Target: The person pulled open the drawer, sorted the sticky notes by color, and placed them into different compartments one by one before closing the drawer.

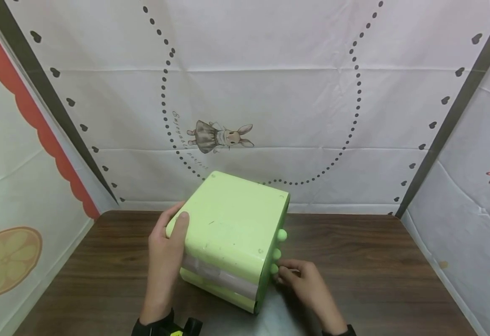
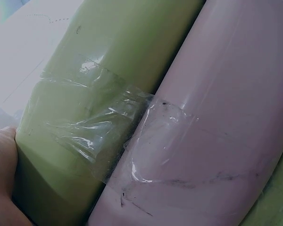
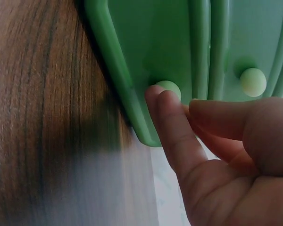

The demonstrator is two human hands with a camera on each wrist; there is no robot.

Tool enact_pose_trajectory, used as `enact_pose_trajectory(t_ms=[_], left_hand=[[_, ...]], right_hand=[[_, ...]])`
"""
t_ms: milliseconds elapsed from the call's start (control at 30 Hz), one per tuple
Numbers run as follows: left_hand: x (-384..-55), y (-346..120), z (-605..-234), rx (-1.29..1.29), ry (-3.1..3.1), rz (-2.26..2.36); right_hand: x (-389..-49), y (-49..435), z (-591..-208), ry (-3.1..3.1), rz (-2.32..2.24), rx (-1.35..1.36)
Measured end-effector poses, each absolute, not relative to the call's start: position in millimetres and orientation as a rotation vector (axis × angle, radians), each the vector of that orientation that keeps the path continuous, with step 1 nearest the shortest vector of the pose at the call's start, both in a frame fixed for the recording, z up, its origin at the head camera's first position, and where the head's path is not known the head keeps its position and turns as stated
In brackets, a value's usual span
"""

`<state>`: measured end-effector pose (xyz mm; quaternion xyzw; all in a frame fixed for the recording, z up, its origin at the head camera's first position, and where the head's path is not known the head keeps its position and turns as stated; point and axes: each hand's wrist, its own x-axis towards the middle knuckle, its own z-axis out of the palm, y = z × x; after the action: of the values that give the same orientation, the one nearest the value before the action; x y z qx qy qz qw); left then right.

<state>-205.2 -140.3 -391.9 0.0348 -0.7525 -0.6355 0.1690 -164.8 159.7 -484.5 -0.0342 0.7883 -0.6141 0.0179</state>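
Observation:
A light green box with small drawers sits turned at an angle on the table. Its darker green drawer front faces right and bears round knobs. My left hand grips the box's left end, thumb on top and fingers round the far side, partly hidden. At the lowest drawer knob, my right hand pinches with its fingertips, which cover part of it. Another knob is beside it, untouched. Clear tape runs across the green shell onto a pinkish band on the box's side.
The brown wooden table extends on both sides of the box. Behind it rises a white cloth wall with a printed rabbit. Side walls stand left and right; the left one carries an orange-slice print.

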Motion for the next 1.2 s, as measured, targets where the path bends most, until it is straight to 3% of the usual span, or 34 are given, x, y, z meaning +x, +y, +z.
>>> enact_pose_trajectory(t_ms=[767,1200], left_hand=[[-206.9,-141.9,-392.8,0.037,-2.1,-1.889],[-207.8,-143.5,-395.6,0.019,-2.08,-1.919]], right_hand=[[-161.9,157.3,-483.1,2.479,-1.856,-0.113],[-164.0,159.1,-487.7,2.308,-2.018,0.016]])
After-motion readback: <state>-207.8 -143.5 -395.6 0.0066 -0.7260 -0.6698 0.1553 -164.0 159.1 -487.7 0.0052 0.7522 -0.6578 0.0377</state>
